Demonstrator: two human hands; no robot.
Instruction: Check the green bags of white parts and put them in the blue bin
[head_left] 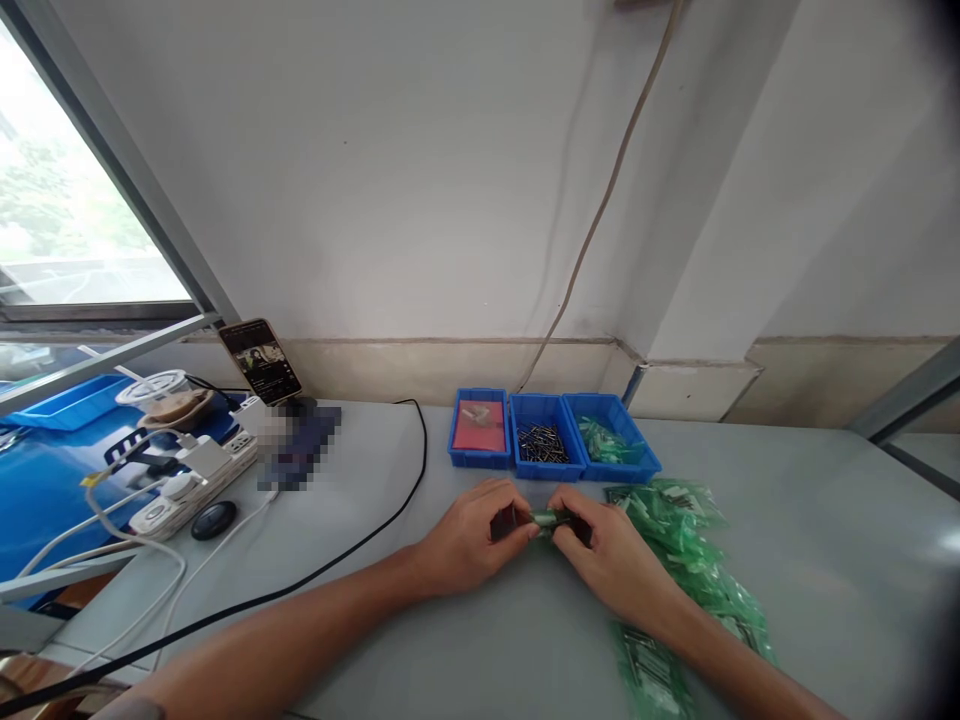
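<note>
In the middle of the table, my left hand (480, 535) and my right hand (600, 540) meet around a small green plastic bag (547, 520). Each hand pinches one end of it between thumb and fingers. The bag looks folded or rolled, and its contents cannot be made out. Just beyond my hands stand blue bins: one (516, 447) with dark screws (544, 444), and one (651, 465) with green plastic bags (604, 440). Beside and under my right forearm lies a pile of filled green bags (686, 550).
A third blue bin (480, 462) holds a red piece with small clear items on it. A black cable (360, 535) crosses the table at left. Farther left are a propped phone (261, 362), a black mouse (214, 520) and a power strip (161, 513) with white cords.
</note>
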